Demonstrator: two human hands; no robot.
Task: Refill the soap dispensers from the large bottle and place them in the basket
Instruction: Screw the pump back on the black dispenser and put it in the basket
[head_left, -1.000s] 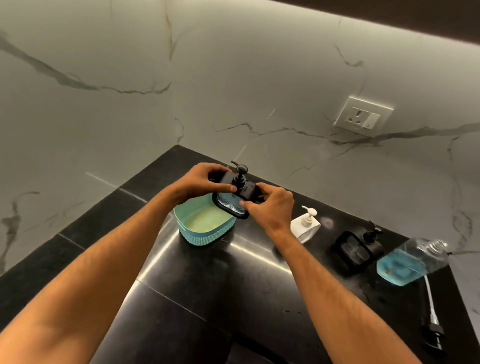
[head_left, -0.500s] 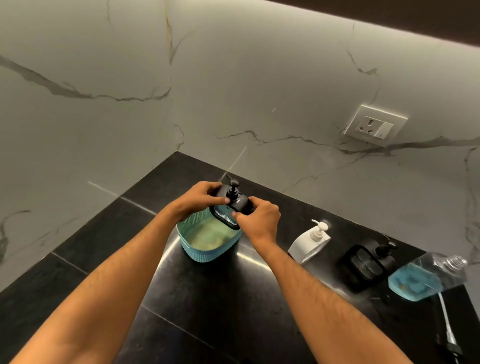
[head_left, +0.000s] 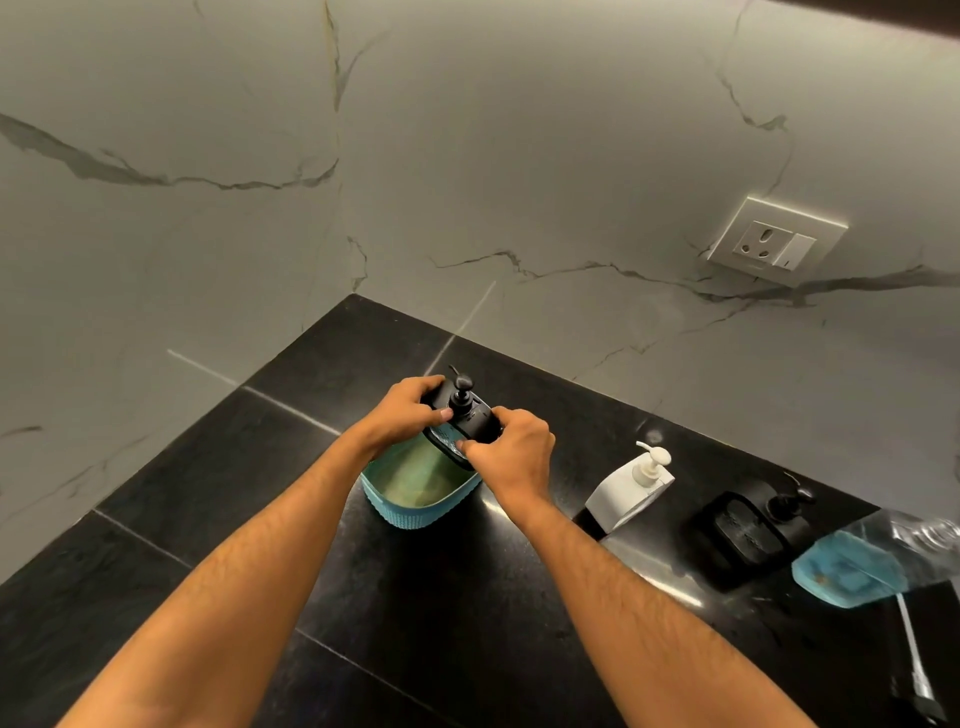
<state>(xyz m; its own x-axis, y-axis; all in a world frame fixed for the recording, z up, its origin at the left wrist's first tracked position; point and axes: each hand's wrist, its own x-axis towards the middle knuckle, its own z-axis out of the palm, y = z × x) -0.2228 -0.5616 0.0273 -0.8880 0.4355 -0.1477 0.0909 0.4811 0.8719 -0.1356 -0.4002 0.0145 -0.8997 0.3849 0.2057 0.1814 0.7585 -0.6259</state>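
Hands grip one black soap dispenser (head_left: 464, 415): it is clasped by the left hand (head_left: 408, 410) and right hand (head_left: 514, 449) over a teal basket (head_left: 415, 506).

Black dispenser (head_left: 460, 418) tilted over teal basket (head_left: 415, 499); white (head_left: 631, 486), black (head_left: 753, 527) dispensers, bottle (head_left: 857, 564) right.

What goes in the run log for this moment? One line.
both hands grip black dispenser | over basket | white dispenser waits on counter
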